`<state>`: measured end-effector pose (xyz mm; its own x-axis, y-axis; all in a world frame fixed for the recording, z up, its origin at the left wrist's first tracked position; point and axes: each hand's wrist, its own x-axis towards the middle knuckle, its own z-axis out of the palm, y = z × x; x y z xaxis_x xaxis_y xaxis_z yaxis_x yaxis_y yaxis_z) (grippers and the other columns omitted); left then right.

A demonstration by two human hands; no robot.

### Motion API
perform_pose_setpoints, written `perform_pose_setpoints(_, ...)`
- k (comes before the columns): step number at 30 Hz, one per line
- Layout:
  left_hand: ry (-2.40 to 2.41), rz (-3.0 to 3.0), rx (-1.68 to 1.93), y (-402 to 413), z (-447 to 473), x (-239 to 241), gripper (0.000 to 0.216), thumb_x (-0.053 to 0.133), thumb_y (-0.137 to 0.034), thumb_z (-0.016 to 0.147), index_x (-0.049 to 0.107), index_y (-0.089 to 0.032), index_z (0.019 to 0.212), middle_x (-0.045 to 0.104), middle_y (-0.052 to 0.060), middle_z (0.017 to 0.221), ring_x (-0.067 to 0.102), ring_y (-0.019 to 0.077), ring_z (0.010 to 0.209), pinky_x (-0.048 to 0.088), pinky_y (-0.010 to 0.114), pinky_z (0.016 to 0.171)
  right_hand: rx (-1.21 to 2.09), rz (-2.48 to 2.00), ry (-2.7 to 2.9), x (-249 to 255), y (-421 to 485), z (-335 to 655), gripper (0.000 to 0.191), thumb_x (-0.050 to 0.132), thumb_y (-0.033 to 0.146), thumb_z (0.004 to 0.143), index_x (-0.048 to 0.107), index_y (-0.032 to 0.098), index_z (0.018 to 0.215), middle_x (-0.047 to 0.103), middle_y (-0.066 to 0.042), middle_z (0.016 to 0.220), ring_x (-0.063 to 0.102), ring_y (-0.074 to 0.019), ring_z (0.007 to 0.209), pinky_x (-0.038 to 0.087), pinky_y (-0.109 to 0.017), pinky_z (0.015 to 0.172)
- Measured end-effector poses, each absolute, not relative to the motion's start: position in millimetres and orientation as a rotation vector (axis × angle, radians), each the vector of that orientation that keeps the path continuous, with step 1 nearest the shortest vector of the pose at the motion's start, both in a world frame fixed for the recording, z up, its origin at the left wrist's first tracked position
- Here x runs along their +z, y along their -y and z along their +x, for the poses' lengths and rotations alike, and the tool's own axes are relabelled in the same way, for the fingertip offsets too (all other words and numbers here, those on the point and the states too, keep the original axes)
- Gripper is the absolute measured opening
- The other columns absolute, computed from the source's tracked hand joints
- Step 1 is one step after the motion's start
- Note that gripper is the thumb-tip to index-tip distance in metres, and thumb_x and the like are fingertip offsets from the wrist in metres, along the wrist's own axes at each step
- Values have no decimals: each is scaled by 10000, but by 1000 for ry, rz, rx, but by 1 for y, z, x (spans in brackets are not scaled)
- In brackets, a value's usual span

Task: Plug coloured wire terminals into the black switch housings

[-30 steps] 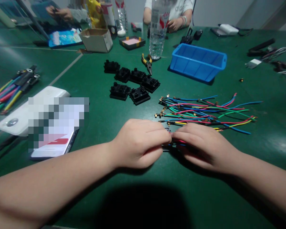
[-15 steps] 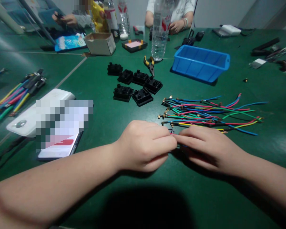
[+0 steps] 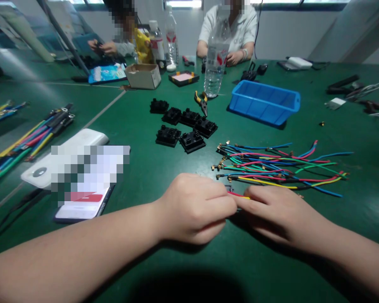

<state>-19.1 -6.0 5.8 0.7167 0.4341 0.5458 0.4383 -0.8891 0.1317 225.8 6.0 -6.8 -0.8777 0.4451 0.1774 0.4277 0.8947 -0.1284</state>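
1. My left hand [image 3: 198,208], at the centre of the frame, has its fingers folded, tips closed on some wires [image 3: 236,194]; red and yellow show.
2. My right hand [image 3: 274,214], right of centre, has bent fingers, the forefinger against the same wires. Its underside is hidden, so I cannot tell whether it grips them.
3. The wires lie in the narrow space between my two hands, at the left hand's fingertips. A small dark end pokes out just above; its shape is too small to tell.
4. Just beyond my right hand, right of centre, is a loose pile of coloured leads [image 3: 265,182], brass ends mostly toward the left.
5. Beyond my left hand, above the frame's centre, sit six black parts [image 3: 189,118], with pliers [image 3: 203,103] just beside them.
6. At the left, past my forearm, lie a phone [image 3: 78,210] and a white slab [image 3: 39,172]; a bundle [image 3: 47,128] of coloured leads is near them.
7. A blue bin [image 3: 259,109] stands upper right, an upright bottle [image 3: 213,86] to its left.
8. Farther off, at upper centre, a person in a white shirt [image 3: 205,33] sits across the green table [image 3: 344,130].
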Motion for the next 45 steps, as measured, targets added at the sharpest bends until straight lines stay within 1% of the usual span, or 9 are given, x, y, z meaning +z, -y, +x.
perform_pose_setpoints(4, 683, -2943, -889, 4, -20, 3, 204, 449, -175, 865, 625, -179, 760, 626, 22, 720, 488, 161, 626, 358, 311, 554, 135, -633, 2828, -6, -5, 226, 472, 465, 176, 915, 466, 214, 1385, 581, -23, 792, 508, -141, 640, 314, -251, 551)
perform_pose_setpoints(8, 570, -3003, -853, 1, -21, 2, 154, 478, -169, 865, 626, -166, 822, 643, 34, 785, 492, 167, 667, 369, 314, 570, 219, -627, 2809, -4, -5, 224, 472, 471, 152, 889, 479, 198, 1359, 611, -34, 838, 555, -146, 678, 367, -249, 565)
perform_pose_setpoints(12, 584, -3001, -928, -1, -22, 1, 146, 474, -166, 869, 605, -152, 930, 672, 66, 904, 547, 179, 758, 422, 312, 653, 282, -632, 2792, -4, -6, 222, 431, 498, 192, 896, 517, 214, 1326, 609, -26, 807, 552, -148, 657, 372, -251, 542)
perform_pose_setpoints(15, 705, -2995, -979, -2, -21, 1, 166, 460, -149, 868, 592, -151, 967, 674, 79, 943, 563, 182, 792, 448, 313, 710, 309, -641, 2812, -5, -7, 223, 468, 517, 181, 869, 507, 224, 1335, 625, -39, 859, 578, -161, 696, 409, -258, 570)
perform_pose_setpoints(21, 864, -3063, -922, -4, -20, 0, 158, 480, -110, 824, 590, -153, 929, 667, 50, 850, 564, 177, 785, 461, 310, 747, 302, -634, 2830, -5, -8, 223, 485, 478, 149, 865, 465, 198, 1348, 635, -57, 902, 589, -167, 715, 425, -262, 597)
perform_pose_setpoints(28, 1092, -2927, -1196, -3, -22, 2, 206, 421, -62, 839, 604, -155, 830, 642, 37, 738, 557, 159, 725, 461, 282, 680, 223, -631, 2850, -5, -9, 224, 451, 441, 182, 899, 473, 182, 1348, 634, -57, 890, 558, -164, 702, 380, -269, 597)
perform_pose_setpoints(34, 1169, -2870, -1270, -3, -24, 5, 238, 424, -55, 846, 628, -152, 770, 641, 26, 699, 578, 138, 685, 465, 253, 645, 168, -630, 2837, -5, -8, 226, 428, 452, 203, 918, 493, 192, 1344, 616, -36, 850, 517, -148, 655, 333, -268, 576)
perform_pose_setpoints(40, 1223, -2887, -1159, -1, -23, 6, 257, 411, -81, 876, 635, -160, 777, 665, 33, 727, 597, 143, 713, 470, 256, 673, 166, -611, 2826, -4, -9, 225, 393, 438, 201, 922, 500, 161, 1308, 626, -46, 886, 544, -158, 703, 355, -272, 595)
perform_pose_setpoints(45, 1190, -2911, -1055, -4, -25, 5, 236, 416, -110, 857, 626, -182, 775, 661, 9, 684, 587, 141, 650, 433, 261, 636, 188, -620, 2830, -4, -10, 224, 346, 428, 196, 915, 519, 186, 1249, 627, -43, 911, 556, -170, 729, 361, -279, 595)
